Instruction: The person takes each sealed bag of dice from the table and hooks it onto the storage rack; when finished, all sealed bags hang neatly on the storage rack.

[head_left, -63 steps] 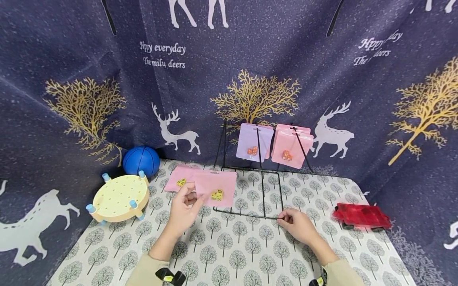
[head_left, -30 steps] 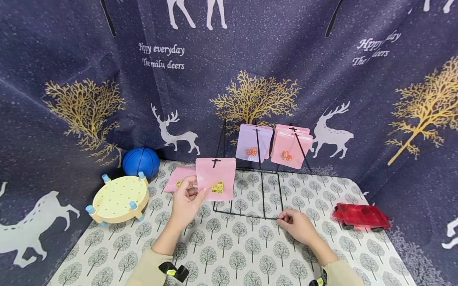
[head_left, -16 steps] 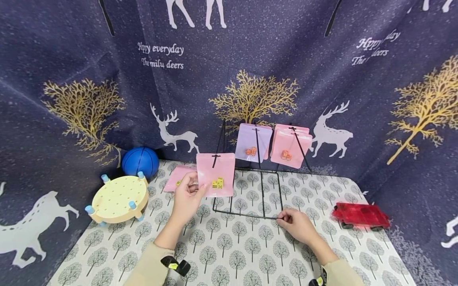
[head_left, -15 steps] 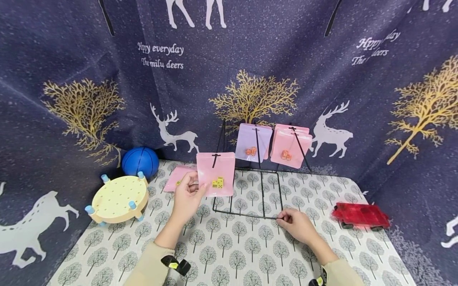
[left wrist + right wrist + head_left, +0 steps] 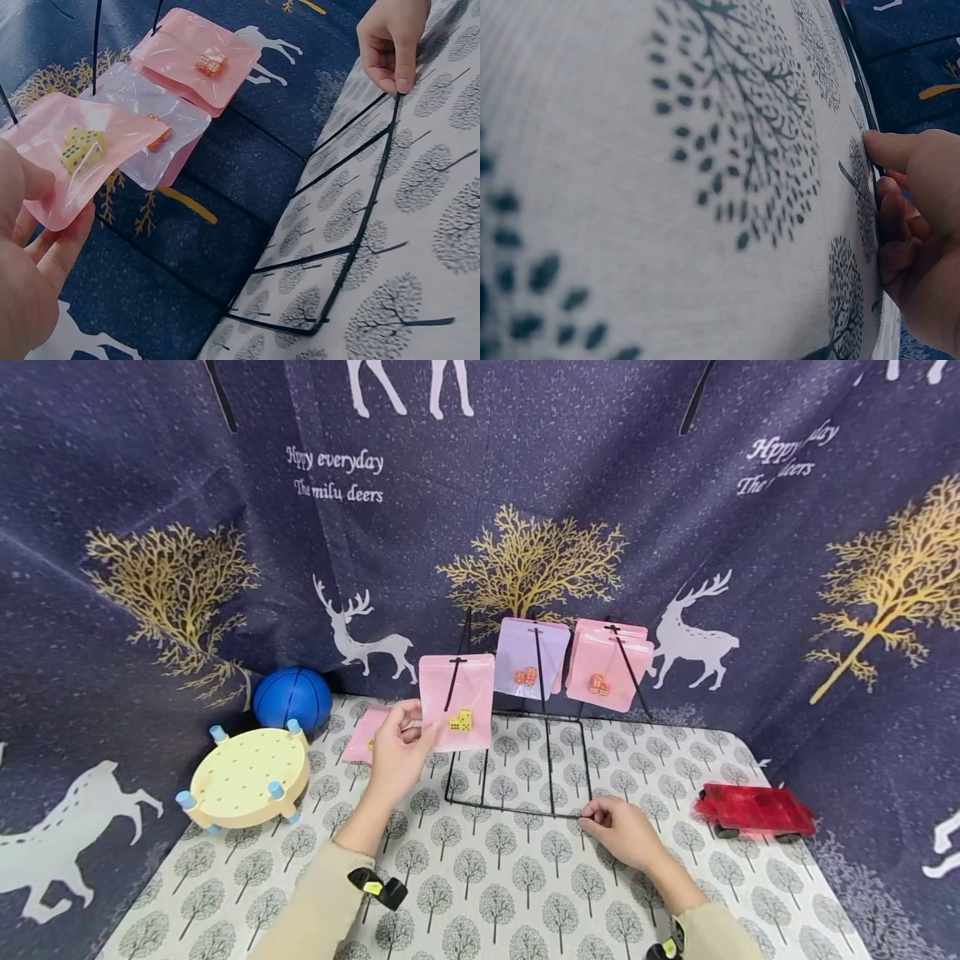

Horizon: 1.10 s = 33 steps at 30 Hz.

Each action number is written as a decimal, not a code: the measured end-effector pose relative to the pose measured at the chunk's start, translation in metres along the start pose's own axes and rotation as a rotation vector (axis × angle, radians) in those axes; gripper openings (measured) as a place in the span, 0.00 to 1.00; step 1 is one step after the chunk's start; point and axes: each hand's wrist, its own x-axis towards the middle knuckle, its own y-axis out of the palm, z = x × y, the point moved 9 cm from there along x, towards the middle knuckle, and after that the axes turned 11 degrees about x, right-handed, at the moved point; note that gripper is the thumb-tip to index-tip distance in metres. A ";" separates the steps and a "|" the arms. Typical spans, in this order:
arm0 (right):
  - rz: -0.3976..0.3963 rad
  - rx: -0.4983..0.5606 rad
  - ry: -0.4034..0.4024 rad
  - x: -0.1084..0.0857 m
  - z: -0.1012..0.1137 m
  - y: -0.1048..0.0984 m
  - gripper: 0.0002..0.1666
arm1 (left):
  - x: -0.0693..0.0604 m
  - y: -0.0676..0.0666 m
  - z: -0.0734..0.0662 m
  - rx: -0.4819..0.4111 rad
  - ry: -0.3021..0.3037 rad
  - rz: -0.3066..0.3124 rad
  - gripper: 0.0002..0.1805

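In the head view my left hand pinches the left edge of a pink pouch with yellow dice inside. The left prong of a black wire display rack passes through this pouch's top hole and sticks out in front. My right hand pinches the rack's front right corner at the table. A purple pouch with orange dice hangs on the middle prong, a pink one behind it. Pink pouches with orange dice hang on the right prong. The left wrist view shows the held pouch bending slightly.
Another pink pouch lies on the table behind my left hand, partly hidden. Further left are a cream round pegboard with blue-tipped legs and a blue ball. A red toy car stands at the right. Dark deer-print cloth hangs behind.
My left hand has raised the pink pouch, put its hole over the left prong and slid it back and up along it. The right hand has stayed on the rack corner.
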 end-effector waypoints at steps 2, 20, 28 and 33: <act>0.002 0.002 0.005 0.000 0.000 0.000 0.06 | 0.006 0.002 0.000 -0.015 0.007 -0.006 0.18; -0.009 -0.005 -0.008 0.001 -0.002 0.000 0.08 | 0.056 0.014 0.007 0.039 0.009 -0.055 0.17; 0.002 0.000 -0.001 0.001 -0.003 0.001 0.07 | 0.071 0.018 0.008 0.099 -0.011 -0.090 0.15; 0.001 0.001 -0.001 0.001 -0.003 0.001 0.07 | 0.076 0.020 0.011 0.147 -0.027 -0.107 0.14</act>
